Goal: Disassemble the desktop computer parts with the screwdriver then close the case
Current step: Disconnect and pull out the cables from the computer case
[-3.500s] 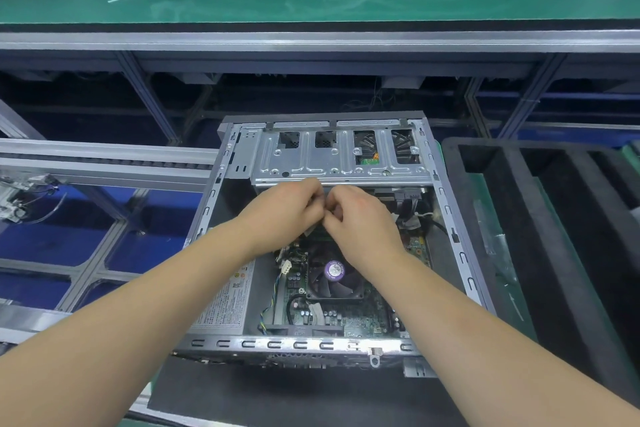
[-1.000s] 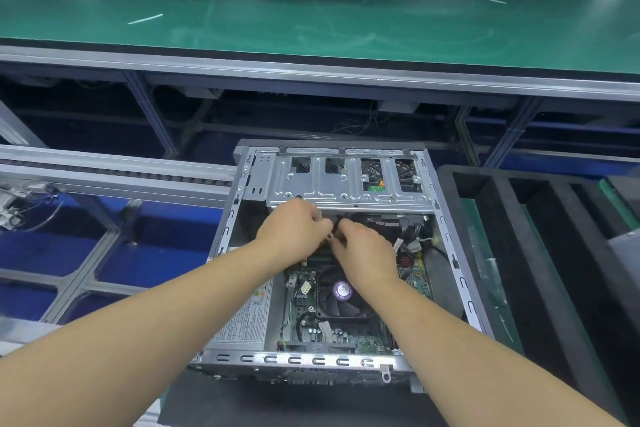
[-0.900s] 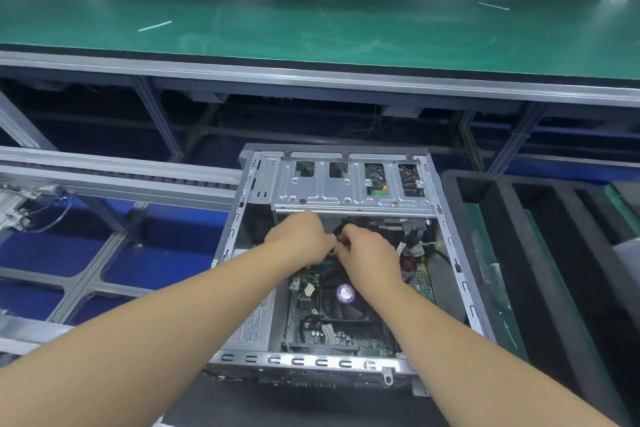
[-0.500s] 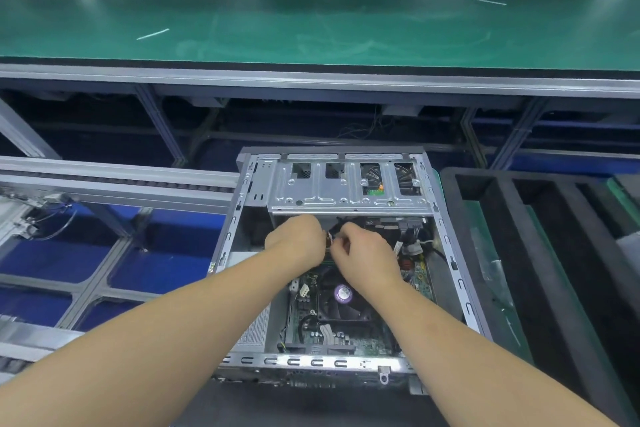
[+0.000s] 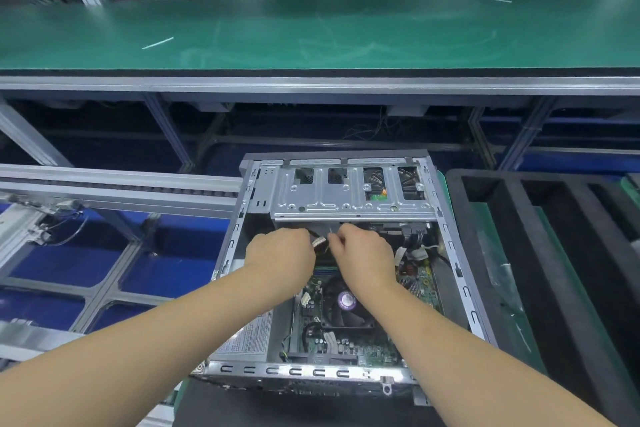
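Note:
An open desktop computer case (image 5: 460, 274) lies flat in front of me, its side panel off. Inside are a silver drive cage (image 5: 349, 199), a black CPU fan with a purple sticker (image 5: 346, 302), the green motherboard (image 5: 420, 284) and the power supply (image 5: 247, 336). Both hands reach in just below the drive cage. My left hand (image 5: 282, 253) and my right hand (image 5: 363, 255) have curled fingers and together pinch a small pale cable connector (image 5: 320, 242) between them. No screwdriver is visible.
A black foam tray (image 5: 540, 253) with long compartments stands right of the case. A green conveyor belt (image 5: 311, 31) runs across the back behind an aluminium rail. Aluminium frame rails (image 5: 117, 189) and blue floor lie to the left.
Both hands stay together on the connector under the drive cage and have barely moved. The camera has tilted up a little, so the case sits lower in view.

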The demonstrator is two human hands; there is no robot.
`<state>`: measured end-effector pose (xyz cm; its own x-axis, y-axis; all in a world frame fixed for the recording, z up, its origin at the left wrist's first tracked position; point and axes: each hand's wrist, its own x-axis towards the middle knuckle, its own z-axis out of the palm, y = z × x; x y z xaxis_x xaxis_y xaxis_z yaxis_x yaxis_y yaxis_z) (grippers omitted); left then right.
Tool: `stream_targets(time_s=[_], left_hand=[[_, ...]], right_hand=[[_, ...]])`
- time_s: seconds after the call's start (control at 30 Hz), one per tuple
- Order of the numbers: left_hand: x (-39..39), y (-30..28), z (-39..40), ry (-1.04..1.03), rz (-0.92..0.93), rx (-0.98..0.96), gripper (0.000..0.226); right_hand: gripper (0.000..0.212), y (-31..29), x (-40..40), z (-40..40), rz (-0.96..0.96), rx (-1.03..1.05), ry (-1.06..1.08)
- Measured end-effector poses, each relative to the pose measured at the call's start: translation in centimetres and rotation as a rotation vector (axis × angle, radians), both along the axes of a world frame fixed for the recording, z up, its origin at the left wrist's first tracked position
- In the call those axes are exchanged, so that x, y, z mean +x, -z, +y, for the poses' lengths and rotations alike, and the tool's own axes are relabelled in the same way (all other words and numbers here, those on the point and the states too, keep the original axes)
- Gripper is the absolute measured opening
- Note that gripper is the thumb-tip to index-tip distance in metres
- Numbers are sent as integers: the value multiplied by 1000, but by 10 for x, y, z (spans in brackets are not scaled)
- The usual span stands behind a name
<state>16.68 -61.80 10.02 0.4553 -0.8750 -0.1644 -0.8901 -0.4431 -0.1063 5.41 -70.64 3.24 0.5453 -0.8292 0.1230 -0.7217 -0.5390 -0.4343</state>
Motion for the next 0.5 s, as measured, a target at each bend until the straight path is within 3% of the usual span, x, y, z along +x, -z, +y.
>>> stream_targets(time_s=[0.2, 0.4, 0.5], left_hand=[[1, 10, 0, 214, 169, -80, 43], [7, 12, -19, 160, 310, 92, 59], [8, 4, -24, 140, 377, 145, 62]], right_hand=[[39, -4, 2, -3, 33, 22, 57], [45, -11, 0, -4, 89, 53, 88], [48, -23, -5, -3, 81, 192, 23]])
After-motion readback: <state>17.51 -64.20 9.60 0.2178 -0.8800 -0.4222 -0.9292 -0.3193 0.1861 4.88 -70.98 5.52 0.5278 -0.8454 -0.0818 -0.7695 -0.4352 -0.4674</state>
